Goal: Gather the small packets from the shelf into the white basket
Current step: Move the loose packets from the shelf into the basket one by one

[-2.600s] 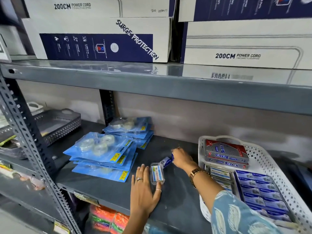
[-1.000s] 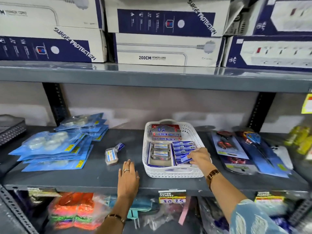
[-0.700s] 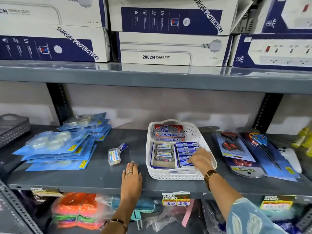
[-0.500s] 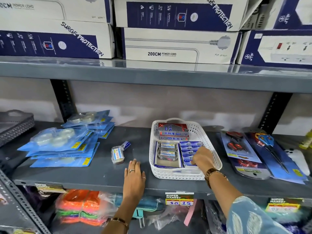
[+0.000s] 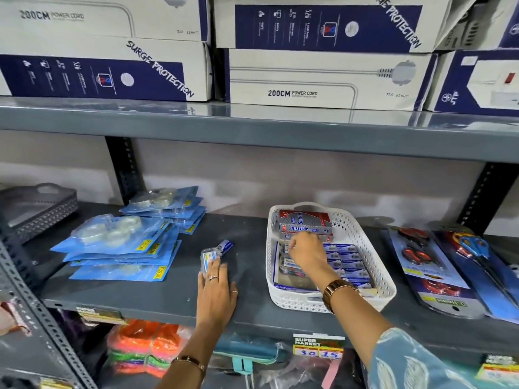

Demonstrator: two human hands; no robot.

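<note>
The white basket (image 5: pixel 297 303) stands on the grey shelf (image 5: pixel 157 296), filled with rows of small blue packets (image 5: pixel 346 261) and red-and-grey boxes (image 5: pixel 304 224) at its back. My right hand (image 5: pixel 307 258) is inside the basket over the left rows, fingers bent down onto the packets; whether it grips one is hidden. My left hand (image 5: pixel 216 293) lies flat on the shelf left of the basket, fingertips touching a small clear packet (image 5: pixel 208 256). A small blue packet (image 5: pixel 226 245) lies just behind the clear one.
Stacks of blue tape packs (image 5: pixel 120 242) lie at the left, with a grey basket (image 5: pixel 36 209) beyond them. Carded scissors (image 5: pixel 421 256) lie right of the white basket. Power cord boxes (image 5: pixel 309 77) fill the upper shelf. A perforated steel upright (image 5: pixel 28 304) stands at the lower left.
My right hand carried a blue packet into the basket, then moved back and left over the rows. My left hand slid forward until its fingertips reached the clear packet.
</note>
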